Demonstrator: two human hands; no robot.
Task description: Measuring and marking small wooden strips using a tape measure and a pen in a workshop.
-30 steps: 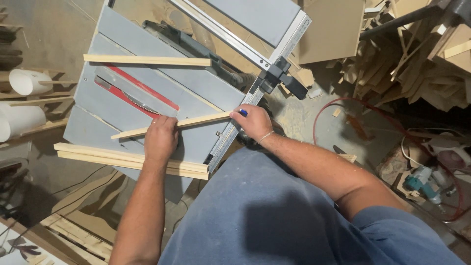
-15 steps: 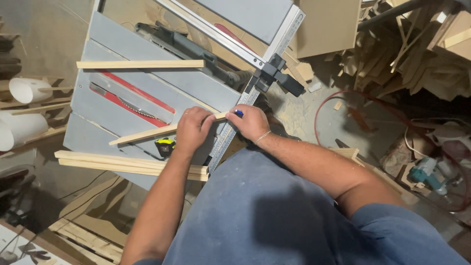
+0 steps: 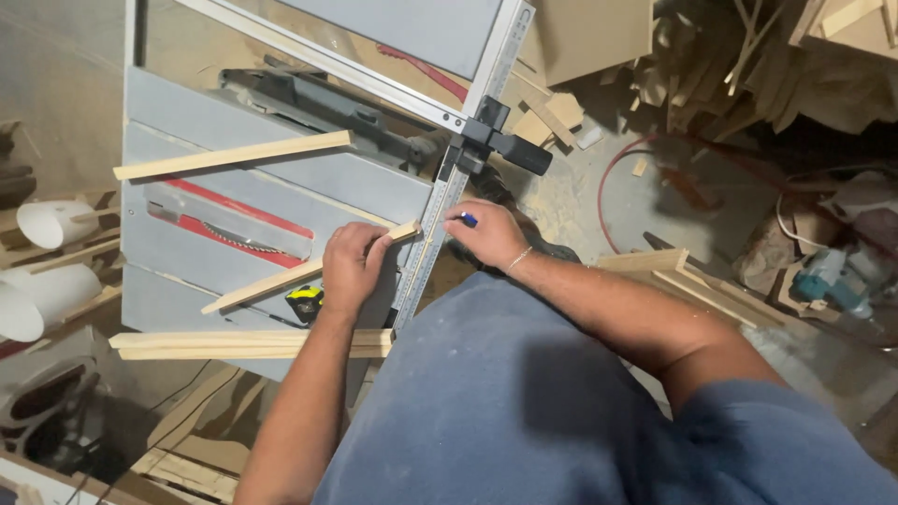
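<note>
My left hand (image 3: 354, 265) presses on the near end of a thin wooden strip (image 3: 262, 283) that lies slantwise across the grey table saw (image 3: 281, 182). My right hand (image 3: 488, 234) rests at the saw's front rail (image 3: 432, 229), just right of the strip's end, and holds a small blue-tipped pen or pencil (image 3: 467, 220). A yellow and black tape measure (image 3: 304, 302) lies on the saw top under my left wrist. The saw blade (image 3: 245, 245) sits in its red insert left of the strip.
Another wooden strip (image 3: 234, 154) lies across the far side of the saw top. Several strips (image 3: 253, 343) are stacked along the near edge. White pipes (image 3: 47, 224) stand at the left. Wood offcuts (image 3: 739, 65), a red cable and a power tool (image 3: 828, 281) litter the floor at the right.
My left hand slid along the strip toward its right end, uncovering the tape measure. The right hand came off the strip's end. The view turned, shifting the saw left.
</note>
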